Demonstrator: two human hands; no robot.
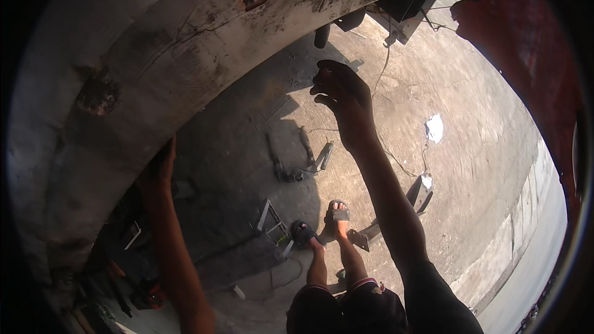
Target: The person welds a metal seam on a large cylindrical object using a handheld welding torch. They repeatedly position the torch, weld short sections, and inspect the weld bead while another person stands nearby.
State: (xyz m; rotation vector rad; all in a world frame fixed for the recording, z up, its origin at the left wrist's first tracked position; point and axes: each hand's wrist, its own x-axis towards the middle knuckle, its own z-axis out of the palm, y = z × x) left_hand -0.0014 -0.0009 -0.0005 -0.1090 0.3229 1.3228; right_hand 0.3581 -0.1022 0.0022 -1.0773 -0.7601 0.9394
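Note:
A large pale curved panel (204,43), cracked and patched with rust-brown, spans the upper left of the head view. At its lower edge is my left hand (162,164), dark in shadow; its fingers pass behind the edge and I cannot see whether they grip it. My right hand (341,89) is raised in front of me, below a dark cylindrical part (322,36) that hangs from the panel's underside. Its fingers are loosely bent and apart, with nothing visible between them.
On the concrete floor lie a dark tool with a cord (291,173), a metal frame (272,226) and a long metal bar (371,232) near my sandalled feet. A thin cable (385,74) trails across the floor. A red surface (526,43) stands at the right.

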